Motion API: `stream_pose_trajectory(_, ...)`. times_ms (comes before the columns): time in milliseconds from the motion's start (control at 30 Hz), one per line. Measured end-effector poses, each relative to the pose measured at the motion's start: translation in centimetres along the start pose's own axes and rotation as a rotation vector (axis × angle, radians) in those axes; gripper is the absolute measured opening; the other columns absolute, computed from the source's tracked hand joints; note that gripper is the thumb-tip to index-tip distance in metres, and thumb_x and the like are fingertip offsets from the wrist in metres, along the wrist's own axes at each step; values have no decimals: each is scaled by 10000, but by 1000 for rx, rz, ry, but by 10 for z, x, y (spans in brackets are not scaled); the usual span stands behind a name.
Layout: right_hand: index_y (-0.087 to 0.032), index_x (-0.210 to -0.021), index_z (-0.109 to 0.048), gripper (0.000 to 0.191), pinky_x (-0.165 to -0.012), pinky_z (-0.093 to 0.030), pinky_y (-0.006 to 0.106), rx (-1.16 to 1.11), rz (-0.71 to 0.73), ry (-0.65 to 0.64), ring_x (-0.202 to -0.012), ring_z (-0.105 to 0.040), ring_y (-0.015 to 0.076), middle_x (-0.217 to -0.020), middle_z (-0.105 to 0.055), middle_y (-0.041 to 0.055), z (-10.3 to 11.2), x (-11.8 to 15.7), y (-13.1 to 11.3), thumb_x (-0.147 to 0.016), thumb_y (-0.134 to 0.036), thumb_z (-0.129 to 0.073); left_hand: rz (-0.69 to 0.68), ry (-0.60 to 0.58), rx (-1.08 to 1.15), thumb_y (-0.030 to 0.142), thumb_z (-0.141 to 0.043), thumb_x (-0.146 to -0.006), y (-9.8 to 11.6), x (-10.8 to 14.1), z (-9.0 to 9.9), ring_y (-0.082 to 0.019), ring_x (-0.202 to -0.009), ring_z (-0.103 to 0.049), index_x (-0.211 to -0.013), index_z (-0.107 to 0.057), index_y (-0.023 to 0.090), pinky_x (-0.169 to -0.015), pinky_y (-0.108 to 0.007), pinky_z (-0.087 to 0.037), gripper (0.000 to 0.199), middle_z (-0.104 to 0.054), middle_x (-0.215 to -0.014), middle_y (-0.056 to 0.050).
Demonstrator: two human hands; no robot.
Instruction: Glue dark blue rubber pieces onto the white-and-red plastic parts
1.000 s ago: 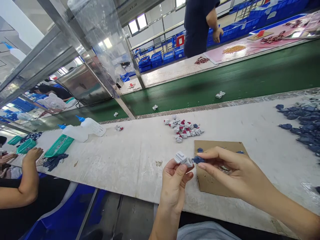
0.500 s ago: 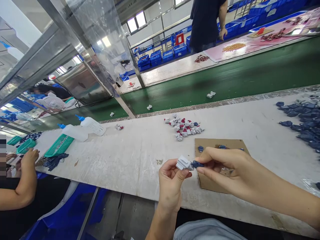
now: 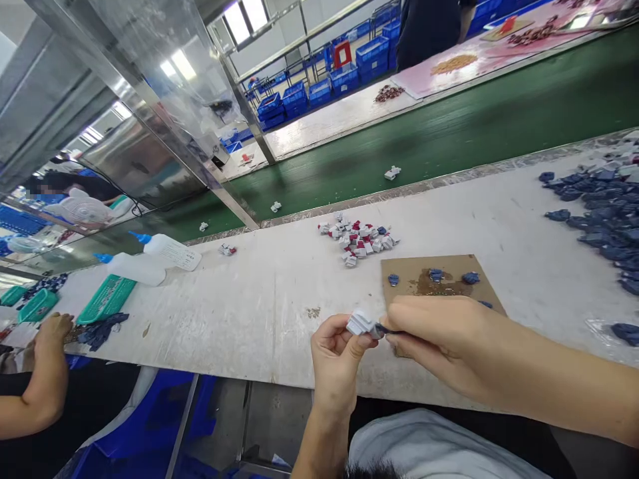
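Observation:
Between the thumb and fingers of my left hand (image 3: 335, 362) is a small white piece (image 3: 360, 322), held above the table's front part. My right hand (image 3: 439, 346) pinches a small dark blue piece (image 3: 383, 330), which meets the right end of the white one. Under and behind my right hand lies a brown cardboard sheet (image 3: 399, 266) with several blue pieces on it and a wet brown patch. Beyond my hands sits a pile of white and dark red pieces (image 3: 362, 241).
A large heap of dark blue pieces (image 3: 609, 226) covers the right side. Two white bottles (image 3: 172, 251) and a green basket (image 3: 107, 299) stand at the left, near a person's arm (image 3: 50, 372). A green conveyor belt (image 3: 339, 166) crosses behind, carrying white pieces.
The view has shifted, showing more of the cardboard. My right hand has turned, with its back now more towards the camera, and less of the blue piece shows. White pieces on the belt appear further left.

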State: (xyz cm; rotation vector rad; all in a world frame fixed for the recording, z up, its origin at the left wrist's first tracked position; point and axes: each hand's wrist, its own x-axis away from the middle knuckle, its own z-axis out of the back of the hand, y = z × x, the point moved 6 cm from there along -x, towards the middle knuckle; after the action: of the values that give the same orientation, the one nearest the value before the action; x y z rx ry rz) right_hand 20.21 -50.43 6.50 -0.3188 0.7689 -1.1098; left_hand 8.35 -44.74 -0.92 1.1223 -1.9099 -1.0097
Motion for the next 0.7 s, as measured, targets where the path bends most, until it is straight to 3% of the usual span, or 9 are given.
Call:
stream_pose_trajectory(133,-202,-745,-390,199,-487,-304,211,-198,-45,-102,-525,-432,84,-667,-526,-36,-22,6,-8,-890,-66,-398,81,57,39,401,-909,-566,-11,-1,-4,-36,-459,-552,-702,-647,168,-487,-117,-448,376,-642,-523,59)
stream_pose_trajectory(233,-205,-786,-457,167,-466,-321,211,-278,-143,-42,-512,-465,89,-658,-552,-30,-21,11,-2,-918,-113,-412,119,168,70,417,-928,-506,-19,-13,7,-52,-420,-545,-773,-572,194,-452,-128,-431,498,-602,-485,90)
stream_pose_trajectory(300,-211,-845,-527,129,-474,-368,218,-302,-269,13,-541,-530,112,-670,-588,-16,-13,18,14,-953,-236,-460,142,228,57,451,-927,-474,-20,-24,20,-76,-427,-574,-800,-551,195,-428,-136,-428,560,-608,-491,80)
stream_pose_trajectory(400,-217,-909,-583,252,-533,-455,244,-322,-462,87,-643,-601,160,-738,-635,19,-4,33,45,-937,-459,-518,161,262,41,435,-922,-493,-15,-35,41,-83,-465,-594,-813,-534,192,-414,-133,-412,559,-625,-547,62)
stream_pose_trajectory(467,-218,-924,-588,305,-538,-457,252,-299,-524,110,-658,-595,169,-748,-631,25,-6,38,62,-925,-514,-514,167,272,38,467,-904,-518,-10,-36,50,-76,-497,-592,-818,-533,187,-423,-136,-411,553,-639,-609,45)
stream_pose_trajectory(533,-211,-917,-569,274,-514,-428,250,-249,-518,42,-613,-574,162,-705,-612,17,-20,34,74,-945,-468,-475,166,280,25,512,-882,-538,-7,-34,56,-67,-527,-577,-831,-539,182,-442,-141,-415,559,-649,-680,26)
stream_pose_trajectory(600,-197,-927,-554,191,-530,-418,249,-176,-468,-117,-591,-574,156,-680,-611,9,-45,21,80,-958,-345,-437,153,292,-4,549,-862,-549,-4,-33,60,-63,-551,-558,-841,-542,182,-461,-149,-411,568,-645,-736,15)
stream_pose_trajectory(700,-168,-923,-589,128,-606,-434,264,-51,-400,-281,-687,-628,180,-767,-660,45,-81,0,81,-907,-180,-463,102,320,-94,579,-833,-573,2,-35,69,-61,-513,-480,-830,-551,190,-440,-157,-341,545,-591,-694,37)
